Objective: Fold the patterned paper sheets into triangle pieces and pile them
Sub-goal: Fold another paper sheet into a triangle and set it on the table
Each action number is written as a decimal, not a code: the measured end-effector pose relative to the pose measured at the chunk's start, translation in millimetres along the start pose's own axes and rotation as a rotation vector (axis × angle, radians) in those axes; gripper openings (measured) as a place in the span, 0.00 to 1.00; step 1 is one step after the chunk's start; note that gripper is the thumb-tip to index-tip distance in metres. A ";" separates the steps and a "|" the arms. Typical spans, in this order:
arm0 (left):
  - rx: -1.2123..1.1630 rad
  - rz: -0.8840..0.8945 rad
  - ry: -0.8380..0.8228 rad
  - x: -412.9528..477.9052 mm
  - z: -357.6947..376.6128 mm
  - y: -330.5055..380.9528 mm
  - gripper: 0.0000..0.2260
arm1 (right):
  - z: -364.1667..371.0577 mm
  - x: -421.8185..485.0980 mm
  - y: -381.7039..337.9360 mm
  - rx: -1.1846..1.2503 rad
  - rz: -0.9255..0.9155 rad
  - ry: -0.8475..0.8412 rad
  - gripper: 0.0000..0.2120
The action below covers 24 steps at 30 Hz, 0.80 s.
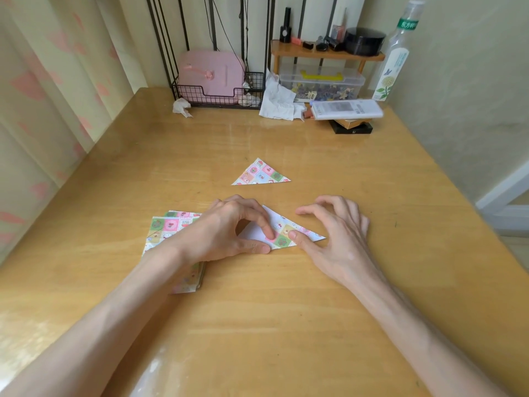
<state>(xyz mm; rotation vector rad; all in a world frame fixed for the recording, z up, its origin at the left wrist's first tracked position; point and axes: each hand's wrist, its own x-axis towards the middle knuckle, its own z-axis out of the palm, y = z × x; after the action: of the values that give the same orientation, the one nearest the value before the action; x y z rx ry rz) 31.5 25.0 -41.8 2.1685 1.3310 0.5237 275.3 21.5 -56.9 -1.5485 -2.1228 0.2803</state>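
Two bare forearms (114, 310), left hand (226, 230) and right hand (340, 233), slim fingers (315, 211), short nails.

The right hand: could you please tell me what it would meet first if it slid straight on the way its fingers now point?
Most likely the left hand. The right hand points left across the half-folded patterned paper triangle its thumb presses, and the left fingers lie close ahead on that paper.

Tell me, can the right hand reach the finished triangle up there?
Probably yes: the finished triangle lies just beyond the right hand with only bare table between, though its thumb presses the half-folded sheet.
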 end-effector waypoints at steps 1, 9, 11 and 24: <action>0.018 -0.003 -0.007 0.6 -0.2 0.0 0.09 | -1.0 1.0 -3.7 0.005 -0.044 0.043 0.15; 0.057 0.006 -0.003 -0.9 0.2 0.5 0.10 | 9.8 3.7 -17.5 0.329 -0.032 -0.119 0.08; 0.058 0.009 -0.023 -1.7 -2.5 -1.1 0.10 | 10.7 4.1 -15.8 0.313 -0.027 -0.140 0.07; 0.043 0.008 -0.105 -11.7 -16.4 -4.9 0.16 | -3.9 28.6 -34.1 0.109 0.139 -0.409 0.17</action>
<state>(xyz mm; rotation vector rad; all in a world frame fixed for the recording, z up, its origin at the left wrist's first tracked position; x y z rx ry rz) 13.6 20.3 -32.6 2.2052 1.2886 0.3817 242.2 36.4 -30.9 -1.6883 -2.2515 0.8078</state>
